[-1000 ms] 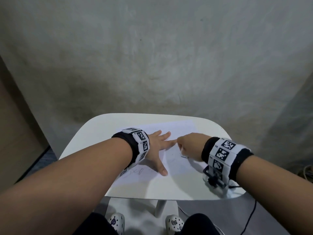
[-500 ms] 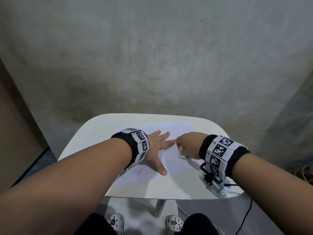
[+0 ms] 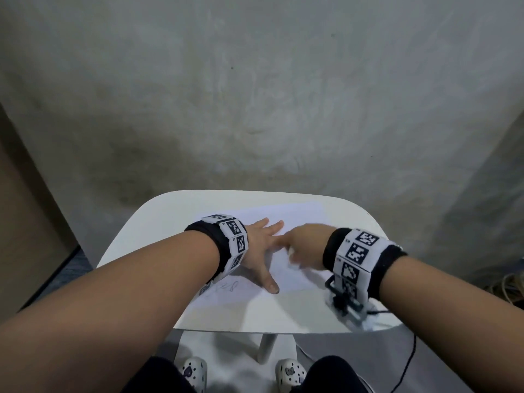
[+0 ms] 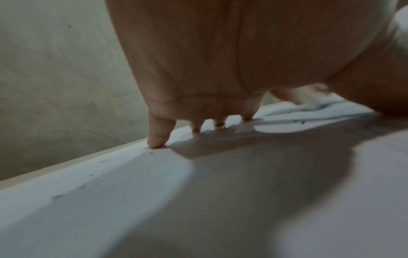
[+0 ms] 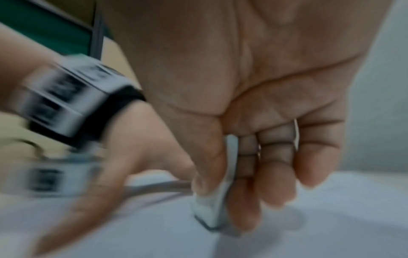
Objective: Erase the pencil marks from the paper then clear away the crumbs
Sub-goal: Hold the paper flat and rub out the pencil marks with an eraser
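A white sheet of paper lies on the small white table. My left hand rests flat on the paper with fingers spread, fingertips pressing down. My right hand pinches a white eraser between thumb and fingers, its dark lower edge on the paper just right of the left thumb. The eraser looks blurred in the head view. Pencil scribbles show near the paper's front left corner. Dark crumbs are scattered on the sheet.
The table's front edge is close to my wrists. A black cable hangs off the right side toward the floor. A grey wall stands behind the table. My feet in patterned shoes are under the table.
My right hand with the eraser has moved back and forth over the paper beside the left thumb, and is now blurred. The left hand has stayed pressed on the sheet.
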Demonstrator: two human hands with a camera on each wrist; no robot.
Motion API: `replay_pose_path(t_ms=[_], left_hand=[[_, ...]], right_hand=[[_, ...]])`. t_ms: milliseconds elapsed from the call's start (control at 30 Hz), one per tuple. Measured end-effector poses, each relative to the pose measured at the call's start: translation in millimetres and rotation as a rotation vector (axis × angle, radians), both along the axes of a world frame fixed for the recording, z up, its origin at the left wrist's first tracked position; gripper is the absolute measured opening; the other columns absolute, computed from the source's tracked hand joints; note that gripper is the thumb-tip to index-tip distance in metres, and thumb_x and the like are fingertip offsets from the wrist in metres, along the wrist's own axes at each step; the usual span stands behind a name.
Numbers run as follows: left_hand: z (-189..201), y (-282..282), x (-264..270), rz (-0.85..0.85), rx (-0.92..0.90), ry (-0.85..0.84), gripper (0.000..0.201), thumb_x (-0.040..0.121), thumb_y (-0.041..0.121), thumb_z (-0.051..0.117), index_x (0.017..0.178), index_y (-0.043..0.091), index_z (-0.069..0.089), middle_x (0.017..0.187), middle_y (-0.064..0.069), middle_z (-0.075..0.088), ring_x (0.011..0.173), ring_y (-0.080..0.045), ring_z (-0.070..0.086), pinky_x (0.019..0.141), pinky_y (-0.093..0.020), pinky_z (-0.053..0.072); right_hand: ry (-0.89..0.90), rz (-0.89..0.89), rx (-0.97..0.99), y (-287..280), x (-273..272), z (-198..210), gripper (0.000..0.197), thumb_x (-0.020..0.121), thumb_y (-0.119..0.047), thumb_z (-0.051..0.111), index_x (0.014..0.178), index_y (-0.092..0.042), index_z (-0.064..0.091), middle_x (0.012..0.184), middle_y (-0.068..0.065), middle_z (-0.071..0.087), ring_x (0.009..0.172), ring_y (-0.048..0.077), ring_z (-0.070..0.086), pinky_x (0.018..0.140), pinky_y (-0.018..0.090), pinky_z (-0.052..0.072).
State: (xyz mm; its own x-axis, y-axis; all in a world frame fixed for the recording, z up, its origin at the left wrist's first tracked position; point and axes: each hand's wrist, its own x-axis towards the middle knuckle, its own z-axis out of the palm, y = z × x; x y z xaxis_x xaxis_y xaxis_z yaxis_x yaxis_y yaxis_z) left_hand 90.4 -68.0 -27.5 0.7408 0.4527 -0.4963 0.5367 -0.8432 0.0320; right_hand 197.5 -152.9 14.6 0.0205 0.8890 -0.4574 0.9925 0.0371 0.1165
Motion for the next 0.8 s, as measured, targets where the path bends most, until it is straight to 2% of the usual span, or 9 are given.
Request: replay_pose_path(t_ms=[100, 200, 300, 367, 467, 533, 633, 700, 800], left_hand=[[0, 2, -1, 0.016, -0.017, 0.011, 0.121, 0.067, 0.075, 0.065, 0.147, 0.043, -0.021, 0.156, 0.011, -0.030, 0.145, -0.020, -0.025, 0.112, -0.062, -0.002], [2, 5, -2, 0.005, 0.022, 0.030, 0.122, 0.066, 0.075, 0.065, 0.147, 0.043, -0.020, 0.157, 0.010, -0.026, 0.147, -0.022, -0.020, 0.114, -0.060, 0.001], [2, 5, -7, 0.018, 0.020, 0.019, 0.121, 0.068, 0.070, 0.068, 0.147, 0.044, -0.020, 0.158, 0.010, -0.026, 0.147, -0.021, -0.019, 0.115, -0.056, 0.000], [1, 3, -10, 0.028, 0.007, 0.001, 0.121, 0.069, 0.069, 0.069, 0.147, 0.044, -0.020, 0.157, 0.011, -0.027, 0.146, -0.019, -0.021, 0.116, -0.055, -0.001], [0, 5, -10, 0.015, 0.015, 0.006, 0.121, 0.069, 0.071, 0.067, 0.147, 0.043, -0.021, 0.156, 0.012, -0.028, 0.146, -0.019, -0.022, 0.116, -0.054, -0.002], [1, 7, -9, 0.009, 0.013, 0.019, 0.122, 0.068, 0.071, 0.067, 0.147, 0.042, -0.021, 0.156, 0.011, -0.029, 0.146, -0.020, -0.022, 0.116, -0.053, -0.002], [0, 9, -10, 0.005, 0.015, 0.024, 0.122, 0.067, 0.073, 0.067, 0.147, 0.043, -0.021, 0.156, 0.012, -0.029, 0.146, -0.020, -0.023, 0.115, -0.055, -0.001], [-1, 9, -10, 0.009, 0.015, 0.025, 0.122, 0.067, 0.073, 0.067, 0.146, 0.044, -0.022, 0.156, 0.013, -0.029, 0.146, -0.019, -0.023, 0.115, -0.056, -0.001], [0, 7, -10, 0.015, 0.022, 0.036, 0.122, 0.067, 0.073, 0.066, 0.146, 0.044, -0.022, 0.155, 0.013, -0.030, 0.146, -0.018, -0.023, 0.116, -0.054, -0.001]], right_hand=[[-0.030, -0.143, 0.067, 12, 25, 4, 0.023, 0.093, -0.017, 0.049, 0.109, -0.008, 0.062, 0.107, 0.007, 0.069, 0.097, 0.024, 0.062, 0.084, 0.032, 0.047], [-0.069, -0.135, 0.058, 16, 30, 1, 0.018, 0.090, -0.017, 0.052, 0.097, -0.008, 0.066, 0.096, 0.006, 0.071, 0.088, 0.024, 0.064, 0.077, 0.031, 0.050], [-0.193, -0.160, 0.118, 20, 41, 6, 0.017, 0.079, -0.018, 0.060, 0.063, -0.016, 0.056, 0.063, 0.000, 0.057, 0.058, 0.021, 0.052, 0.054, 0.023, 0.040], [-0.225, -0.149, 0.121, 18, 42, 8, 0.019, 0.076, -0.018, 0.058, 0.058, -0.019, 0.051, 0.058, -0.002, 0.051, 0.055, 0.021, 0.048, 0.054, 0.022, 0.038], [-0.178, -0.045, 0.128, 4, 23, -5, 0.006, 0.082, -0.017, 0.056, 0.083, -0.018, 0.061, 0.080, -0.002, 0.064, 0.069, 0.021, 0.052, 0.063, 0.025, 0.041], [-0.084, 0.022, 0.066, -9, 10, -15, 0.014, 0.089, -0.017, 0.054, 0.102, -0.015, 0.057, 0.089, 0.000, 0.059, 0.079, 0.020, 0.051, 0.070, 0.028, 0.040], [-0.024, -0.080, 0.077, -3, 21, -7, 0.012, 0.090, -0.016, 0.049, 0.098, -0.013, 0.058, 0.090, -0.001, 0.059, 0.083, 0.021, 0.051, 0.073, 0.029, 0.040], [-0.074, -0.107, 0.098, 3, 27, -2, 0.021, 0.092, -0.015, 0.047, 0.105, -0.009, 0.061, 0.103, 0.004, 0.067, 0.088, 0.023, 0.056, 0.079, 0.031, 0.044], [-0.072, 0.018, 0.037, -7, 2, -8, 0.027, 0.096, -0.016, 0.046, 0.120, -0.008, 0.056, 0.120, 0.008, 0.063, 0.100, 0.025, 0.057, 0.079, 0.031, 0.040]])
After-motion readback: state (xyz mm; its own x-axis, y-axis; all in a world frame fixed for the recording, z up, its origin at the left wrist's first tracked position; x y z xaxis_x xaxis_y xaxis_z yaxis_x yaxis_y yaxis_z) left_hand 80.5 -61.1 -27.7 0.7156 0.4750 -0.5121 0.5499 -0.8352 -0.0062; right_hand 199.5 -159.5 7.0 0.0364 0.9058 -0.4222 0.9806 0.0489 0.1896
